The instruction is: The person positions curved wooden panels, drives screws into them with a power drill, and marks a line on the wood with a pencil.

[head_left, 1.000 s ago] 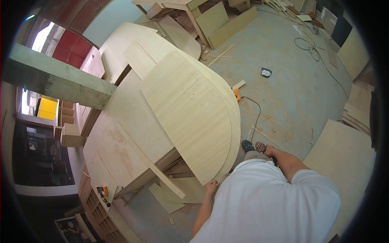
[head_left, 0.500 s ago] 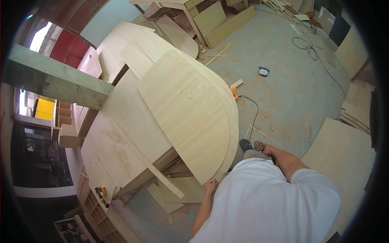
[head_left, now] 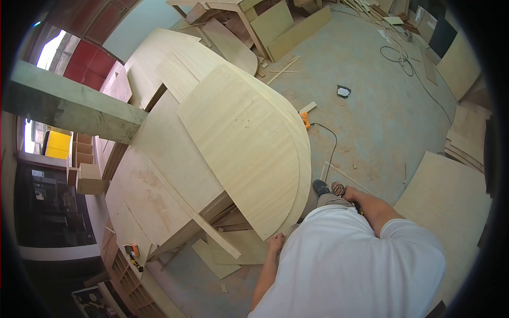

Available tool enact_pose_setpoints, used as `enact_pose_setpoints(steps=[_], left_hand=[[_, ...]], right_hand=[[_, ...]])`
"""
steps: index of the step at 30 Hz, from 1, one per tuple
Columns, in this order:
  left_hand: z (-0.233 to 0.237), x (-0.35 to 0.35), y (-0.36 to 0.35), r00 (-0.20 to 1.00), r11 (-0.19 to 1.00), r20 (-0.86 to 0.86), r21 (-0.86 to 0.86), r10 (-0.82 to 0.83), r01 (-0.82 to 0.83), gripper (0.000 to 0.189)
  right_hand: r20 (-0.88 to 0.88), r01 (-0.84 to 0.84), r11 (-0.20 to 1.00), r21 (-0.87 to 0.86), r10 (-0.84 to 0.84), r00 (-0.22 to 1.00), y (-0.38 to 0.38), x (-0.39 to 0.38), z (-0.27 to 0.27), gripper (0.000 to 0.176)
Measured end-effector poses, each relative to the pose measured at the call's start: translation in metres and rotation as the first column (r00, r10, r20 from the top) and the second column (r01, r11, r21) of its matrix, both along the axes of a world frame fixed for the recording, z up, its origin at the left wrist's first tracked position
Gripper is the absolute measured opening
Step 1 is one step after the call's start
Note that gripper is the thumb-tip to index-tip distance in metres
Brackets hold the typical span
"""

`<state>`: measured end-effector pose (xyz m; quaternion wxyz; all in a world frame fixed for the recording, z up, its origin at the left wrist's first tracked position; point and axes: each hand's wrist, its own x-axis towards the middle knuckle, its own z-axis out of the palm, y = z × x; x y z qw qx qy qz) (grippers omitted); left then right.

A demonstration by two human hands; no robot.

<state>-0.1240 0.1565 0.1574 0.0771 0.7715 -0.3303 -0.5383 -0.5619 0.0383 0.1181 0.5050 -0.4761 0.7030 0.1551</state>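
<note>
My left hand [head_left: 275, 243] has its fingers curled beside the lower corner of the top curved plywood panel [head_left: 244, 143]; whether it grips the edge or something else is hidden. Close to my right thigh, my right hand [head_left: 350, 194] is closed around something mostly hidden, with a bit of yellow and black below it. Just beyond its fingers shows a brown, round-ended object [head_left: 338, 188], too small to identify. The panel lies on other curved sheets, over a large flat board [head_left: 164, 138] with sawdust on it.
A narrow wood strip [head_left: 204, 221] crosses the board's front edge. An orange tool [head_left: 305, 120] with a black cord rests by the panels' curved side. An orange-and-black tool [head_left: 133, 256] lies at lower left. A concrete pillar [head_left: 74, 108] stands left; a plywood sheet [head_left: 442, 212] is at right.
The view has shifted very slightly. Both hands and the panels keep their places.
</note>
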Motion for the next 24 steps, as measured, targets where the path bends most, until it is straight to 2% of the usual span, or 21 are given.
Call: enact_pose_setpoints(steps=[12,24], left_hand=[[0.001,-0.003,-0.003,0.998,0.998,0.038,-0.003,-0.059,0.059,0.042],[0.011,-0.008,-0.002,0.999,1.000,0.040,-0.008,0.003,-0.002,0.033]], right_hand=[[-0.019,-0.014,0.999,-0.033,0.014,1.000,0.001,0.000,-0.001,0.064],[-0.015,-0.014,0.999,-0.039,0.013,1.000,0.003,-0.003,-0.006,0.062]])
